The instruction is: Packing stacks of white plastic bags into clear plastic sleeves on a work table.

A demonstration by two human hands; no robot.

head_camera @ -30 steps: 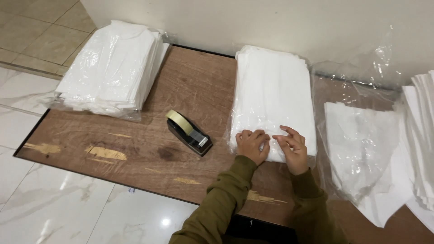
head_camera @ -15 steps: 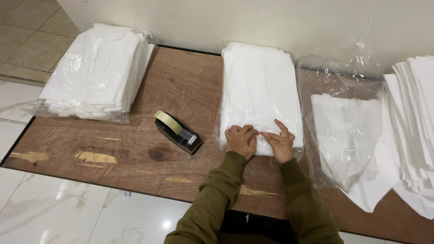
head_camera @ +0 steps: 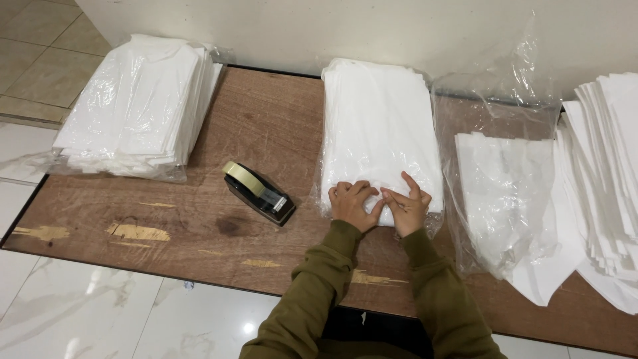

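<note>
Both hands are down on the near end of the white stack (head_camera: 380, 133) in the middle of the wooden table (head_camera: 266, 133), a pile of folded white sheets wrapped in clear plastic. The left hand (head_camera: 353, 205) lies curled, fingers bent and pressing on the wrap at the stack's near edge. The right hand (head_camera: 407, 207) sits touching it, thumb and forefinger pinched together on the plastic, the other fingers lifted and spread. Olive sleeves (head_camera: 319, 292) run back to the bottom edge. Just left of the hands, a black tape dispenser (head_camera: 259, 193) rests on the wood. Far left, another wrapped white pile (head_camera: 136, 106). To the right, a loose clear bag (head_camera: 505, 193) with white sheets inside, and beyond it a fanned unwrapped pile (head_camera: 608, 166).
</note>
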